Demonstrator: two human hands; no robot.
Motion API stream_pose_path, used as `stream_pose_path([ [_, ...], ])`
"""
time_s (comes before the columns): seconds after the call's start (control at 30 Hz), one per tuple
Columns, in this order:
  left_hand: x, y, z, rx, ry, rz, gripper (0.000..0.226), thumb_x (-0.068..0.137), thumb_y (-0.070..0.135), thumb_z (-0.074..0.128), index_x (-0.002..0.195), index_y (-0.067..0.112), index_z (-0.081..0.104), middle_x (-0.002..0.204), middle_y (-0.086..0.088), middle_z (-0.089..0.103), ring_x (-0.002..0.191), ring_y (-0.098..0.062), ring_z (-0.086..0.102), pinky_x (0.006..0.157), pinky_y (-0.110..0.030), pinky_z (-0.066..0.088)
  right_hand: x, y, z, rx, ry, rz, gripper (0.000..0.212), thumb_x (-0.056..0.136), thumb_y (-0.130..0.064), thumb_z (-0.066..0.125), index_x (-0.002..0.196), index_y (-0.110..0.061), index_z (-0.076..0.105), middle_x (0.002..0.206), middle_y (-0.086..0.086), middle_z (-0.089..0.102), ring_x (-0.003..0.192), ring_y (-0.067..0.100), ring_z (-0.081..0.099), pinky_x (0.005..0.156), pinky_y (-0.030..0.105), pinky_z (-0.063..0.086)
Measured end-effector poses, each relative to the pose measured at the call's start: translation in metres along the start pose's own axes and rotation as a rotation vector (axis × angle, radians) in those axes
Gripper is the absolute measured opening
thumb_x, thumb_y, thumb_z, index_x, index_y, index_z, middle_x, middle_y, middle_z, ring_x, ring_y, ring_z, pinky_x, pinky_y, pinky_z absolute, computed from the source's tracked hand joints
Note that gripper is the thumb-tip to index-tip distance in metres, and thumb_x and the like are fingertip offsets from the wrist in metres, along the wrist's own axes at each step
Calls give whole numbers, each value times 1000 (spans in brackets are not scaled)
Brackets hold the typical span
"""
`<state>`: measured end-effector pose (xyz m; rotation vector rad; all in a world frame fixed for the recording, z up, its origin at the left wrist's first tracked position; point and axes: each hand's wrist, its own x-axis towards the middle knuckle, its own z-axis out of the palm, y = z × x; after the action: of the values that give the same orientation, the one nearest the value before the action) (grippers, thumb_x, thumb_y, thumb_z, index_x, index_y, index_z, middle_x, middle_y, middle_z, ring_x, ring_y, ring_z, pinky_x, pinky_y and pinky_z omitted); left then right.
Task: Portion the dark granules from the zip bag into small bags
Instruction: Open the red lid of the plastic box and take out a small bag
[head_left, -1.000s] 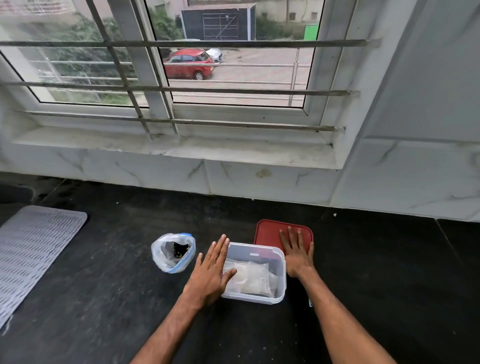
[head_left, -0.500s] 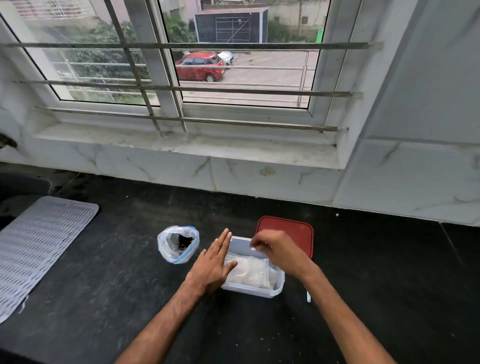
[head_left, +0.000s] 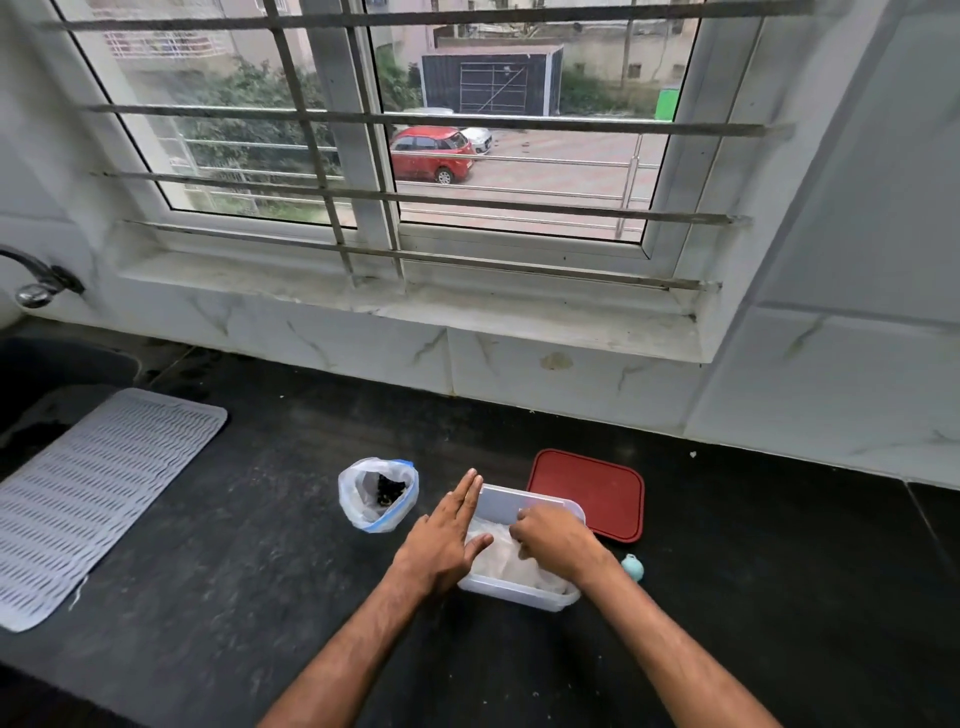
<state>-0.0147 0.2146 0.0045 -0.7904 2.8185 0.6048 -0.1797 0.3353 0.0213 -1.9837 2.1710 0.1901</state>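
Two hands worked at one clear plastic box near the front middle of the black countertop. Left hand — flat against the box's left wall, fingers straight and together, steadying it, gripping nothing. Right hand — a second earlier it lay flat on the red lid; it had since crossed over and dipped into the box, fingers curled down onto the small bags heaped inside. Whether they had closed on one could not be told; the knuckles hid the fingertips.

Zip bag — standing open just left of the box, apart from both hands, blue strip at its mouth, a small dark heap of granules at the bottom. Untouched.

Red lid — flat on the countertop behind and right of the box, its near edge beside the box's far corner.

Small pale-blue object — just right of the right wrist; what it is could not be told.

White ribbed mat — at the left edge.

Judgement: the shift from lid to box suggested a first small bag being picked out; no portioning yet begun.
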Motion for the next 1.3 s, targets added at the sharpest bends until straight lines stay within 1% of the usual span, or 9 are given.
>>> stream_pose_path([
  [0.13, -1, 5, -5, 15, -45, -19, 75, 97, 62, 22, 149, 34, -23, 155, 20, -31, 151, -10, -4, 120, -56, 18, -12, 5, -10, 352, 177, 217, 11, 93, -23, 61, 83, -19, 65, 87, 0, 70, 82, 23, 65, 68, 33, 47],
  [0.23, -7, 14, -13, -23, 82, -22, 77, 94, 62, 17, 153, 25, -14, 159, 11, -24, 149, -10, -15, 122, -47, 4, -25, 3, -17, 811, 282, 344, 17, 87, -23, 74, 98, -27, 61, 79, -7, 68, 72, 7, 65, 64, 25, 52],
  [0.33, -20, 23, -24, -367, 554, -47, 54, 98, 30, 54, 148, 21, 37, 153, 9, 36, 139, -5, 37, 111, -27, 35, -33, -11, -26, 1088, 352, 371, 34, 83, -24, 78, 108, -31, 57, 81, -7, 72, 77, 1, 68, 68, 21, 55],
  [0.4, -29, 30, -35, -572, 656, -116, 19, 94, 24, 62, 113, 25, 63, 110, 14, 67, 98, 1, 63, 84, -21, 53, -30, -22, -32, 1174, 410, 365, 34, 82, -25, 80, 106, -30, 58, 86, -6, 74, 82, 3, 70, 73, 24, 58],
  [0.5, -35, 32, -51, -801, 526, -144, 7, 92, 25, 67, 86, 21, 68, 74, 7, 71, 69, -3, 66, 66, -33, 58, -19, -42, -46, 1277, 478, 335, 27, 81, -22, 81, 101, -23, 63, 89, -3, 74, 83, 7, 71, 73, 27, 59],
  [0.67, -52, 16, -68, -1149, 396, -144, 6, 90, 16, 69, 92, 10, 69, 82, -10, 73, 66, -17, 68, 55, -33, 56, -2, -76, -61, 1376, 552, 305, 13, 87, -16, 75, 97, -18, 67, 87, 0, 75, 83, 15, 72, 71, 28, 59],
  [0.87, -61, -7, -84, -1231, 347, -91, 8, 91, 10, 66, 93, 3, 64, 81, -10, 69, 67, -15, 65, 54, -24, 51, 14, -106, -66, 1274, 587, 329, 5, 91, -21, 70, 93, -24, 72, 82, -7, 74, 77, 8, 68, 67, 22, 55],
  [1.07, -68, -23, -99, -1241, 315, -66, 15, 91, 16, 67, 97, 2, 65, 80, -7, 72, 65, -18, 68, 62, -33, 54, 29, -126, -82, 1157, 669, 418, 8, 88, -17, 73, 86, -25, 72, 79, -10, 73, 76, 4, 67, 65, 16, 51],
  [1.3, -71, -39, -106, -1065, 336, -27, 11, 94, 18, 63, 87, 10, 65, 80, -10, 70, 63, -12, 65, 56, -23, 51, 32, -144, -89, 1156, 676, 434, 4, 88, -20, 74, 85, -23, 75, 78, -8, 74, 73, 4, 69, 66, 19, 55],
])
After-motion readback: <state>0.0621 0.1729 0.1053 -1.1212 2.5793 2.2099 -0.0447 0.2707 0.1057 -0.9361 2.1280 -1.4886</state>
